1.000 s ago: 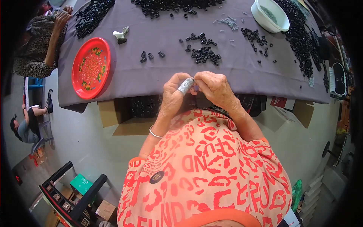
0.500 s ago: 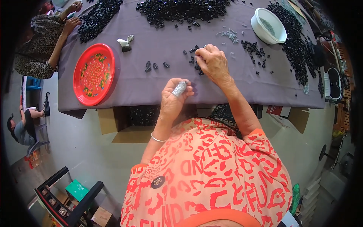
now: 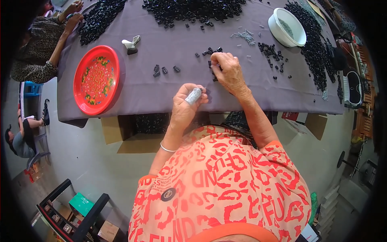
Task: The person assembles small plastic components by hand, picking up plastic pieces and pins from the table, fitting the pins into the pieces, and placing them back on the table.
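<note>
My left hand, its thumb wrapped in a silvery-grey covering, is held just over the near table edge. Its fingertips pinch a small dark piece, too small to make out well. Farther right, my right hand is closed in a pinch at a small cluster of black plastic pieces. Whatever lies between those fingertips is hidden. Left of my hands, several black pieces lie apart on the grey cloth. Thin clear sticks are scattered beyond my right hand.
A red patterned tray lies at left, near a crumpled white item. Large black heaps spread at the back. At right stand a white tub and loose black pieces. A co-worker's hands work at far left.
My right hand has drawn slightly nearer, its fingertips still at the cluster. My left hand stays almost in place, still pinching. The whole view has shifted a little.
</note>
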`<state>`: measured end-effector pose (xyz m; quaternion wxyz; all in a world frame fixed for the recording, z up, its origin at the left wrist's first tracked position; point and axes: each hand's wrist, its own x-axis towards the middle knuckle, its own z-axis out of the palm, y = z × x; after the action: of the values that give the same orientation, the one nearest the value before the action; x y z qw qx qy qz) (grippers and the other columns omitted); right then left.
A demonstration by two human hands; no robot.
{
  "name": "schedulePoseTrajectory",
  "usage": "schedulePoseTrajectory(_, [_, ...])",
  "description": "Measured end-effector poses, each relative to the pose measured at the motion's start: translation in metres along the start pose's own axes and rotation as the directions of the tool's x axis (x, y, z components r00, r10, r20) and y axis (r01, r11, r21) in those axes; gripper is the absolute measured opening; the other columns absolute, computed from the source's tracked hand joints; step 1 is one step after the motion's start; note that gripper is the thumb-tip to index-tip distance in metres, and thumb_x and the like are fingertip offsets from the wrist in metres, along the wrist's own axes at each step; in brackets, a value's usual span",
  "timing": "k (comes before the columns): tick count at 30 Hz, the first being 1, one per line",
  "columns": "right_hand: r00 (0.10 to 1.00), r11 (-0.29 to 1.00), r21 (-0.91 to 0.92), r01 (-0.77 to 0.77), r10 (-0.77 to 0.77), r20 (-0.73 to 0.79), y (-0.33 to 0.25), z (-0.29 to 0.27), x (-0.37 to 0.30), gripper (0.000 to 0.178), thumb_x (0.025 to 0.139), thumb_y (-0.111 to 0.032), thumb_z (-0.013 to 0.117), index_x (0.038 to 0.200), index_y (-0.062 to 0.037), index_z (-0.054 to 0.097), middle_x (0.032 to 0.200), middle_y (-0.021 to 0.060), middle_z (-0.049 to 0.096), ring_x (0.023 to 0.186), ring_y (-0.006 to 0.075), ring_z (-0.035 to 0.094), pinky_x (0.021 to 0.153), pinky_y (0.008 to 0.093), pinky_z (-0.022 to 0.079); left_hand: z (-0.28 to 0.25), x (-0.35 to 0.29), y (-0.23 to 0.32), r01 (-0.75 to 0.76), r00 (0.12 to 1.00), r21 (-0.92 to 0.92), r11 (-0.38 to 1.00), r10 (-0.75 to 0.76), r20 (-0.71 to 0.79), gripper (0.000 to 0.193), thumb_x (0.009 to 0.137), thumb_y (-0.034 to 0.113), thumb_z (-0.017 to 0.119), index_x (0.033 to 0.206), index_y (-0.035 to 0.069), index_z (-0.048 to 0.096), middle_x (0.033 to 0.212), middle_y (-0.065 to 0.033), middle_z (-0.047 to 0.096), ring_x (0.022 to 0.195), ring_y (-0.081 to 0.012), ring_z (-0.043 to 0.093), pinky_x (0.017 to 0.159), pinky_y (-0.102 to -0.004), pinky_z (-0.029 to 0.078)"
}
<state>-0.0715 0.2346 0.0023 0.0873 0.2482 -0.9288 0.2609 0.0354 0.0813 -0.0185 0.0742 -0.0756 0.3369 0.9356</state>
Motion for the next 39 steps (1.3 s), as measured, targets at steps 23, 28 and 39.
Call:
schedulePoseTrajectory(23, [0.995, 0.995, -0.038, 0.088, -0.090, -0.048, 0.016, -0.006, -0.009, 0.012, 0.075, -0.013, 0.066, 0.085, -0.0118, 0.063, 0.092, 0.0011, 0.059, 0.093, 0.0217, 0.054, 0.079, 0.0375, 0.039, -0.001, 0.000, 0.001, -0.003, 1.000, 0.010, 1.000, 0.003, -0.011, 0.009, 0.090, 0.003, 0.057, 0.099, 0.004, 0.056, 0.100, -0.0077, 0.059, 0.083, -0.0146, 0.061, 0.077, -0.0301, 0.053])
schedulePoseTrajectory(28, [0.991, 0.999, -0.047, 0.026, -0.032, -0.132, 0.028, -0.015, -0.019, 0.012, 0.075, -0.011, 0.066, 0.086, -0.0117, 0.063, 0.094, 0.0011, 0.060, 0.095, 0.0211, 0.054, 0.081, 0.0366, 0.039, -0.002, 0.000, 0.002, 0.005, 1.000, 0.030, 1.000, -0.004, -0.009, 0.011, 0.089, 0.001, 0.057, 0.099, 0.004, 0.056, 0.101, -0.0078, 0.059, 0.083, -0.0142, 0.061, 0.078, -0.0300, 0.053])
schedulePoseTrajectory(39, [0.995, 0.996, -0.060, 0.071, -0.075, -0.066, 0.011, -0.002, -0.007, 0.016, 0.072, -0.016, 0.068, 0.088, -0.0137, 0.066, 0.095, 0.0008, 0.057, 0.096, 0.0212, 0.052, 0.081, 0.0383, 0.039, -0.003, 0.001, 0.001, 0.010, 1.000, 0.051, 0.999, -0.009, -0.024, 0.014, 0.088, 0.000, 0.058, 0.101, 0.004, 0.056, 0.102, -0.0084, 0.058, 0.084, -0.0156, 0.061, 0.079, -0.0316, 0.053])
